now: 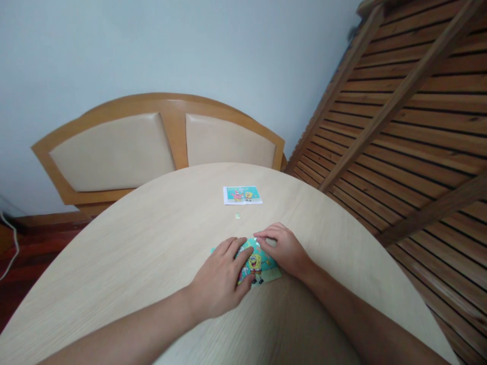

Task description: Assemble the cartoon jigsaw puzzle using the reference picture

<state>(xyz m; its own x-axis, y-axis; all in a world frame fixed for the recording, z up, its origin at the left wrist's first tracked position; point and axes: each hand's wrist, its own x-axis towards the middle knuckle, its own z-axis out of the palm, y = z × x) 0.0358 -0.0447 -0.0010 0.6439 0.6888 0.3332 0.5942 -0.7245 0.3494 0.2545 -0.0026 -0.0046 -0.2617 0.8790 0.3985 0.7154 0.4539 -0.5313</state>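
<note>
A turquoise cartoon picture (272,274), which looks like a jigsaw puzzle, lies on the table before me, showing a yellow square figure. My left hand (218,276) rests flat over its left part with the fingers spread, hiding much of that side. At the upper right edge of the picture is my right hand (283,248), thumb and forefinger pinched together. A pale spot shows by those fingertips; whatever they hold is too small to make out. Beyond the hands lies a small pale greenish piece (238,216), apart from the picture.
A printed card (243,195) with similar cartoon figures lies farther back on the round light-wood table (152,258). A bench with padded back panels (114,154) stands behind it, against the wall. Wooden slats (418,116) rise on the right; a white cable (15,243) hangs at left.
</note>
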